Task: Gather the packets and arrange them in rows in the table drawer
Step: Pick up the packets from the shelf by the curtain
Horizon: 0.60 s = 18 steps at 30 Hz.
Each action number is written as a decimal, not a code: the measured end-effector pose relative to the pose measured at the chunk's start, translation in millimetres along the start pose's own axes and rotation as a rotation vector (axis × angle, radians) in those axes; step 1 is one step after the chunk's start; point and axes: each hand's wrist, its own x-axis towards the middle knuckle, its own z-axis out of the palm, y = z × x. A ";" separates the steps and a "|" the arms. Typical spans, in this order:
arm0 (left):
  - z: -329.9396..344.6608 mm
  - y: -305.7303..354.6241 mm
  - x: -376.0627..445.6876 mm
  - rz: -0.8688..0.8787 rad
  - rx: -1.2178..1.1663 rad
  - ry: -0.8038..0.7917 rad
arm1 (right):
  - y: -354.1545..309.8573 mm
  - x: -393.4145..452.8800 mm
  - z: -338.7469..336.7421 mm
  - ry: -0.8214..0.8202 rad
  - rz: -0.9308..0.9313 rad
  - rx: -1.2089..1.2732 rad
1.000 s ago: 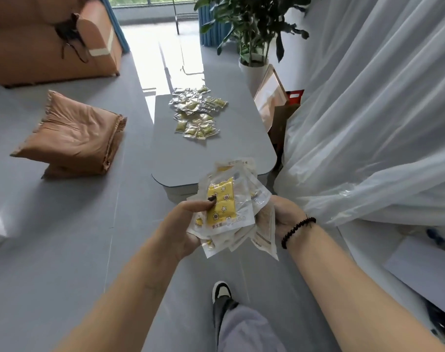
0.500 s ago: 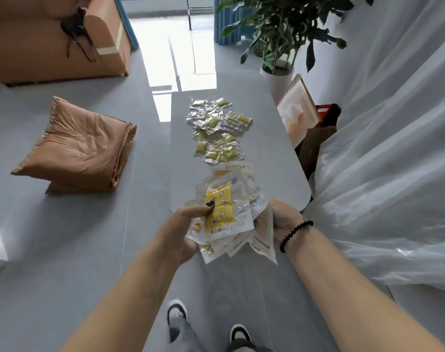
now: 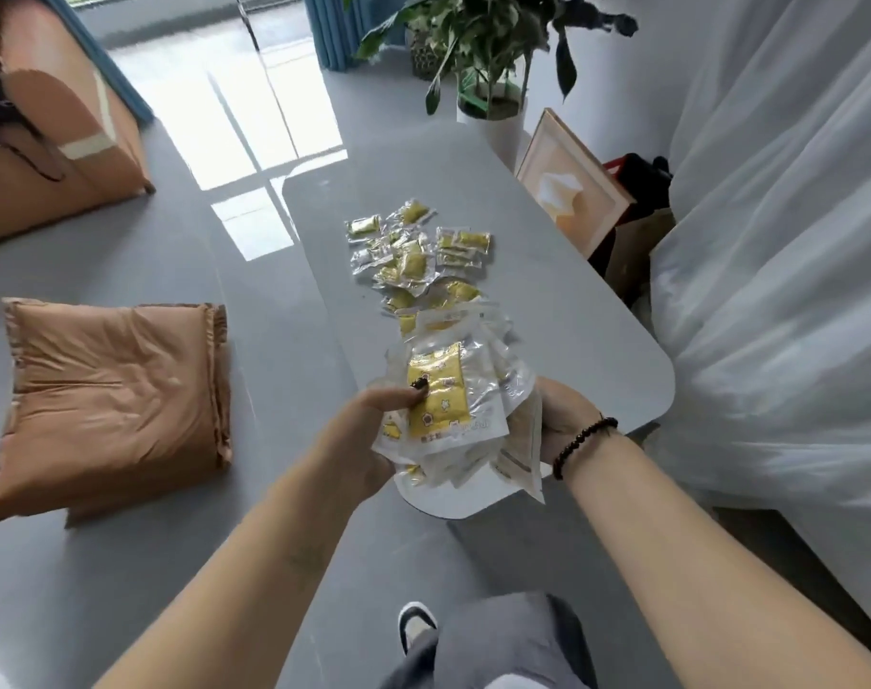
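Note:
A fanned stack of clear packets with yellow contents point(image 3: 448, 405) is held between both hands over the near end of the grey table point(image 3: 572, 330). My left hand point(image 3: 369, 430) grips the stack from the left, thumb pressed on the top packet. From the right, my right hand point(image 3: 560, 415) holds the stack, its fingers hidden beneath; a dark bead bracelet is on that wrist. Several more small yellow packets point(image 3: 413, 256) lie scattered on the table's middle. No drawer is visible.
A tan cushion point(image 3: 110, 395) lies on the grey floor to the left. A brown sofa point(image 3: 50, 136) stands far left. A potted plant point(image 3: 488, 57), a framed picture point(image 3: 568, 191) and white drapery point(image 3: 781, 241) crowd the table's right side. My leg and shoe point(image 3: 416, 626) are below.
I have walked closer to the table; it and the scattered packets now loom nearer. Both hands keep the same hold on the stack.

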 end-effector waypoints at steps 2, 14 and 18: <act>-9.6 29.0 16.5 -0.015 0.040 -0.012 | -10.3 20.5 17.8 0.025 -0.018 0.025; -35.0 186.6 146.8 -0.099 0.162 -0.064 | -100.7 161.5 92.0 0.084 -0.015 0.205; -40.1 231.0 178.4 -0.144 0.166 -0.074 | -127.5 195.1 116.8 0.133 -0.038 0.263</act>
